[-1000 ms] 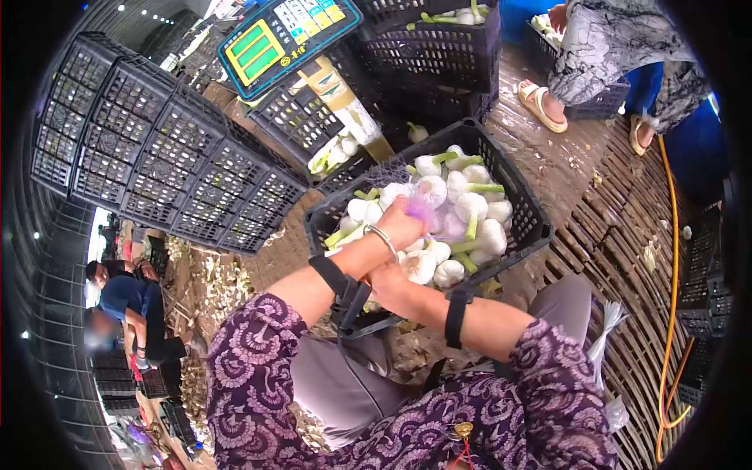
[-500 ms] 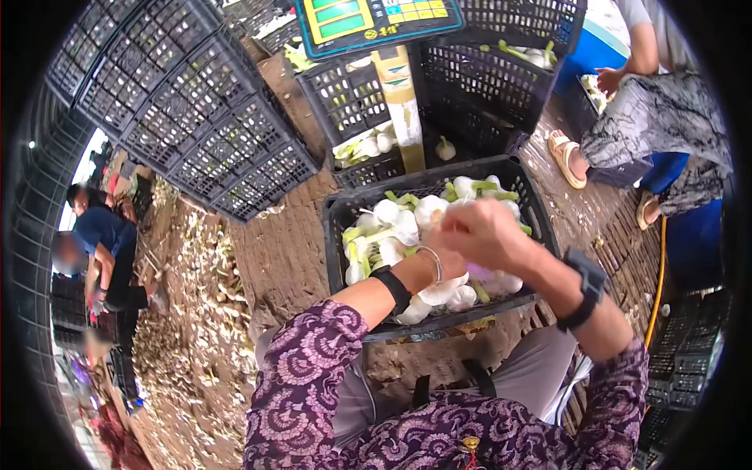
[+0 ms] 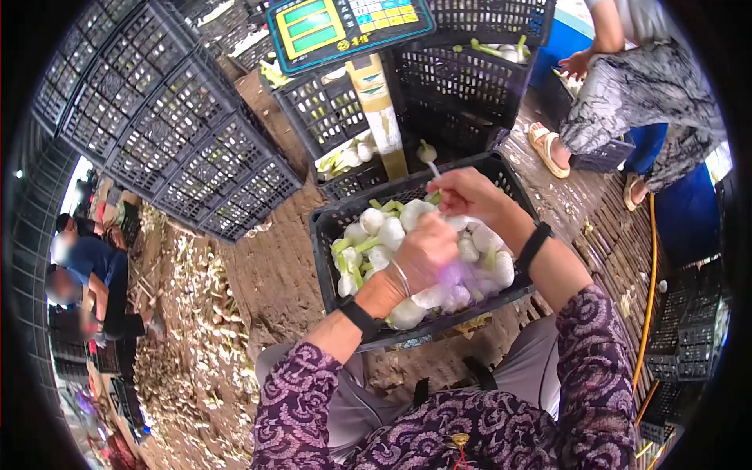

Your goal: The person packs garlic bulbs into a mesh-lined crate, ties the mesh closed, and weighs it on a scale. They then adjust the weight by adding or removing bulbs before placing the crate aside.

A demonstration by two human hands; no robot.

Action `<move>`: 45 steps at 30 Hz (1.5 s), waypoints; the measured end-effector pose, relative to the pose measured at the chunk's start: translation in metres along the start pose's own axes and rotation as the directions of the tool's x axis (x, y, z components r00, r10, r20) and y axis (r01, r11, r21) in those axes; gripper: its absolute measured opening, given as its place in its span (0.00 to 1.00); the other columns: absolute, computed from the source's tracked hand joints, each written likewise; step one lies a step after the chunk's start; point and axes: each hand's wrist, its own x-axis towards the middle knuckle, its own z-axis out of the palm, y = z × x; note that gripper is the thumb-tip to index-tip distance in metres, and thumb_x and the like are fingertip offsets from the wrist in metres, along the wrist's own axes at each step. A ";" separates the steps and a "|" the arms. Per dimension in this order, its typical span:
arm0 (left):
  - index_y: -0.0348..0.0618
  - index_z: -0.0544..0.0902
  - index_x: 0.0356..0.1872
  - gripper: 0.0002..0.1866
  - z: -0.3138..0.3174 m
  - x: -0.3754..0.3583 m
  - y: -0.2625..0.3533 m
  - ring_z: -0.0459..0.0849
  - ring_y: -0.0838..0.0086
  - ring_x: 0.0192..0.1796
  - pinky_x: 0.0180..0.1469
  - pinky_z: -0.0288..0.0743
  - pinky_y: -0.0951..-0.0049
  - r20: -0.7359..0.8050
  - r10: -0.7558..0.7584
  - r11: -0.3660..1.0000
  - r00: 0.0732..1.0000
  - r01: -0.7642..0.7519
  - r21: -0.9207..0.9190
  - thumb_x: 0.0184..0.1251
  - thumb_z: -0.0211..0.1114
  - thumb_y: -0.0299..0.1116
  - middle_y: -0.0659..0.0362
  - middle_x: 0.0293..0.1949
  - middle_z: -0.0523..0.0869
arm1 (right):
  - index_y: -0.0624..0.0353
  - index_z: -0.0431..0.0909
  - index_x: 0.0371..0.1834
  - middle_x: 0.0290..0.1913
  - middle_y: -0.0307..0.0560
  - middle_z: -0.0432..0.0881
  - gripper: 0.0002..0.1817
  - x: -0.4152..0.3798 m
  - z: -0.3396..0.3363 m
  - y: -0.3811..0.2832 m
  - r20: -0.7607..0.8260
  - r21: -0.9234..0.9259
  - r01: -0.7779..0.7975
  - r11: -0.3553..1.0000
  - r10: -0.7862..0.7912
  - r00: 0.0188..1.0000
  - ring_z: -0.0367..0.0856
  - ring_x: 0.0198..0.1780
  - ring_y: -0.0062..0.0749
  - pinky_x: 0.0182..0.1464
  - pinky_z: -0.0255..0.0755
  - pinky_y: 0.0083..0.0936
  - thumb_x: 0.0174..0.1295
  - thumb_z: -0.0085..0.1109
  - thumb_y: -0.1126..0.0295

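A black plastic crate (image 3: pixel 323 249) stands before my knees, filled with white garlic bulbs (image 3: pixel 392 233) with short green stems. Over its middle, my left hand (image 3: pixel 425 249) is closed, its fingers curled and blurred; I cannot tell what is inside them. My right hand (image 3: pixel 471 194) is just beyond it, near the crate's far side, with thumb and fingers pinched on a thin pale strip (image 3: pixel 432 174) that points up and away. Below the hands, a blurred purple tint (image 3: pixel 458 282) overlaps the garlic on the near right.
A digital scale display (image 3: pixel 345 27) on a taped post (image 3: pixel 377 117) rises behind the crate. Stacked black crates (image 3: pixel 164 117) tower at left. A seated person (image 3: pixel 627 94) is at right, near a yellow hose (image 3: pixel 652 274). Other people (image 3: pixel 98 266) work far left beside garlic scraps (image 3: pixel 192 313).
My hands were close together over the crate. Now the right hand is farther forward with the pale strip showing, and the left is lower and nearer me. The view has shifted slightly.
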 end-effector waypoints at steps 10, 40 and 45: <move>0.36 0.76 0.15 0.04 0.004 -0.004 -0.014 0.77 0.74 0.30 0.34 0.71 0.75 0.121 -0.496 0.617 0.860 0.447 -0.648 0.41 0.53 0.20 0.58 0.22 0.80 | 0.62 0.76 0.28 0.21 0.43 0.75 0.09 -0.155 0.017 0.072 0.352 -0.639 0.668 0.381 -0.628 0.694 0.74 0.23 0.29 0.23 0.69 0.27 0.40 0.54 0.76; 0.40 0.77 0.17 0.05 0.016 -0.019 0.046 0.77 0.72 0.22 0.18 0.67 0.72 0.223 -0.276 0.919 0.935 0.189 0.347 0.42 0.59 0.31 0.54 0.33 0.79 | 0.63 0.80 0.35 0.26 0.41 0.80 0.09 -0.084 0.027 0.004 0.180 -0.406 0.169 0.898 -0.103 0.978 0.75 0.27 0.20 0.25 0.66 0.17 0.54 0.54 0.73; 0.40 0.75 0.14 0.06 0.011 -0.027 0.040 0.71 0.72 0.21 0.22 0.62 0.71 -0.056 0.053 0.933 0.997 -0.030 0.359 0.40 0.58 0.32 0.58 0.28 0.76 | 0.65 0.75 0.27 0.14 0.33 0.67 0.08 -0.053 -0.008 0.025 0.018 -0.384 0.256 0.887 -0.270 0.963 0.55 0.12 0.12 0.13 0.45 0.11 0.60 0.49 0.73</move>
